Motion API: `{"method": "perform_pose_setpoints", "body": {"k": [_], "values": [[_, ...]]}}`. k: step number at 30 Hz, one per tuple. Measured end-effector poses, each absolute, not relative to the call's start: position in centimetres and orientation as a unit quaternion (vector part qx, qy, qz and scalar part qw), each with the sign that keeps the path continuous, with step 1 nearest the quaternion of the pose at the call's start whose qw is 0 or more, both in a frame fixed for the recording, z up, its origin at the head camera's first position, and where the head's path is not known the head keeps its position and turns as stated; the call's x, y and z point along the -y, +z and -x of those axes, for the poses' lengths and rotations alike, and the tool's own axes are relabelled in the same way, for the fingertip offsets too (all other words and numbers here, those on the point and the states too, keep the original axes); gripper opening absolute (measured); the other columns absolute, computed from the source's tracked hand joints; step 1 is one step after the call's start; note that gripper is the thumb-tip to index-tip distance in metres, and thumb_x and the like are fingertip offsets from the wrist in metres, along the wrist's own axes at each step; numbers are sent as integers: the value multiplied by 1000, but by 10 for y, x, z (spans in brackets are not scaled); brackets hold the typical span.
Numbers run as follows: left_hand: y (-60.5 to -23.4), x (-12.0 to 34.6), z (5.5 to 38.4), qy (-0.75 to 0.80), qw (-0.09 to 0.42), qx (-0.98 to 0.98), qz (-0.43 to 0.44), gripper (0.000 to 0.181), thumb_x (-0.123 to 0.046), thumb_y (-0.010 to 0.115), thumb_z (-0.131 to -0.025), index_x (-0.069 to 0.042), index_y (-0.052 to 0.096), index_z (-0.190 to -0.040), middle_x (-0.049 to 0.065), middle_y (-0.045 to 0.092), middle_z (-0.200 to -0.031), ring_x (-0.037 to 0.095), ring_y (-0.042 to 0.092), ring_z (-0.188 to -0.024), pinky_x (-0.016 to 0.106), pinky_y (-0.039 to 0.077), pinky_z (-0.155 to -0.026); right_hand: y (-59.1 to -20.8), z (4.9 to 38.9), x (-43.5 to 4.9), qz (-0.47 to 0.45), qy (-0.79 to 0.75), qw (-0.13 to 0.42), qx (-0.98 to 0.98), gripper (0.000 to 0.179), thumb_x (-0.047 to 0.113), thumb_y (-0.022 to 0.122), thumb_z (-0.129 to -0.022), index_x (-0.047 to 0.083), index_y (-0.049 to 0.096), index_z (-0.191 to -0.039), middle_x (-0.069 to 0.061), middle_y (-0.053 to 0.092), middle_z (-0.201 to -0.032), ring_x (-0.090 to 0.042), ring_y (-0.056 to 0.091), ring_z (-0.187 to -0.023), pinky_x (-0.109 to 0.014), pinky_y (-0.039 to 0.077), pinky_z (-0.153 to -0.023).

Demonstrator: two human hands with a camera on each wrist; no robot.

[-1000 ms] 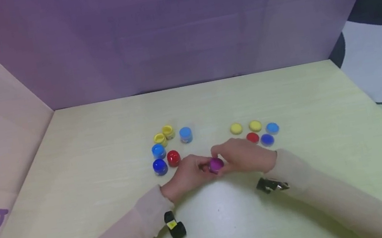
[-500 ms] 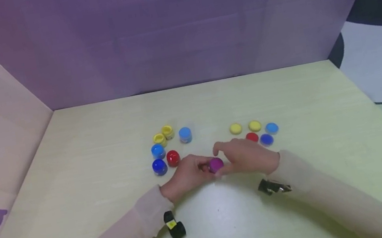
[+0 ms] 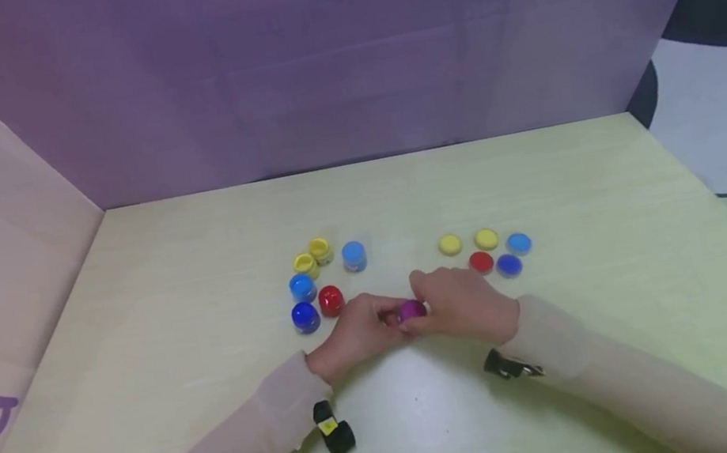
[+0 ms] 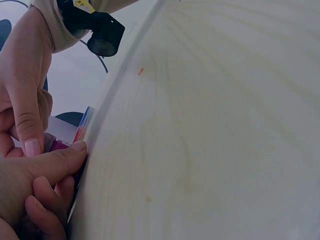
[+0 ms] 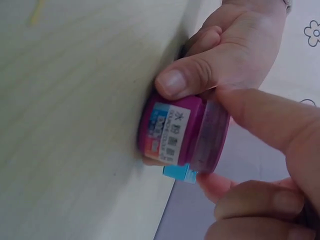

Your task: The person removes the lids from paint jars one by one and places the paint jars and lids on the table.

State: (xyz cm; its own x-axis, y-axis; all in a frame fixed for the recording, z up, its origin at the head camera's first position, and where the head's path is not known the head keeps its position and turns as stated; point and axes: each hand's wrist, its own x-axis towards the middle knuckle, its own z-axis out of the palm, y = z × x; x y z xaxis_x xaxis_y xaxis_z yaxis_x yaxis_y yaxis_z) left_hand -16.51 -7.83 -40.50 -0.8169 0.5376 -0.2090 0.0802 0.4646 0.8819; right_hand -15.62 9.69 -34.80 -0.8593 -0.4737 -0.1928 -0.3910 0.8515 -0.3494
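Note:
A small magenta gouache paint jar (image 3: 410, 310) sits between the two hands above the near middle of the table. My left hand (image 3: 358, 333) grips its body, the thumb lying along the labelled side (image 5: 170, 132) in the right wrist view. My right hand (image 3: 466, 304) pinches the jar's lid (image 5: 212, 137) between thumb and fingers. That lid is on the jar. In the left wrist view the hands mostly cover the jar (image 4: 57, 145). Left of the hands, a red paint jar (image 3: 331, 301) and a dark blue paint jar (image 3: 305, 317) stand upright.
Behind these are a light blue jar (image 3: 302, 287), two yellow jars (image 3: 305, 266) without lids, and a capped blue jar (image 3: 354, 256). Several loose lids lie on the right, among them a red lid (image 3: 481, 263) and a dark blue lid (image 3: 509, 265). A purple wall (image 3: 343, 61) bounds the table's back.
My right hand's fingers lift from the lid and then return to it, the wrist turning slightly. My left hand and the jar stay nearly still.

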Motion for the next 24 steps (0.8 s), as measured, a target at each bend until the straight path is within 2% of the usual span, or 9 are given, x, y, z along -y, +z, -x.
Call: {"method": "perform_pose_setpoints", "body": {"k": [7,12,17,20,21,24], "values": [[-403,78,165,477,231,-826,-195,31,-20,74,-82,-23,70,-113,-13,69,-90,9,61,-85,28,48,-80,-345,161,-98,270,-129,143,-944,29,33,73,-82,13,53,-85,4,49,-62,-11,46,-55,-22,36,-51],[-403,78,165,474,234,-827,-190,29,-22,74,-82,-23,71,-110,-13,68,-86,9,61,-83,28,48,-80,-344,167,-103,332,-129,152,-922,22,27,73,-83,14,57,-91,8,53,-66,-8,48,-59,-20,41,-57],[-404,77,165,481,234,-823,-191,28,-23,76,-81,-24,71,-108,-14,69,-86,7,62,-85,28,48,-83,-339,169,-108,384,-129,158,-900,29,20,71,-84,12,63,-112,5,68,-89,-8,59,-74,-22,48,-70],[-404,77,165,480,237,-824,-186,27,-23,76,-80,-24,71,-107,-12,69,-85,8,62,-85,28,48,-81,-338,170,-111,394,-133,161,-895,37,18,71,-85,13,62,-120,2,69,-101,-9,62,-82,-24,49,-76],[-404,77,165,479,238,-825,-184,27,-23,76,-80,-24,72,-107,-12,68,-84,9,61,-85,29,48,-81,-339,170,-112,392,-135,160,-896,37,20,71,-85,13,62,-120,3,69,-101,-8,61,-82,-23,49,-76],[-402,78,164,476,239,-827,-181,28,-23,75,-81,-24,71,-108,-12,68,-85,9,60,-86,29,47,-82,-342,170,-113,368,-146,160,-904,41,31,73,-83,14,60,-118,6,63,-75,-6,51,-62,-19,43,-59]]}}
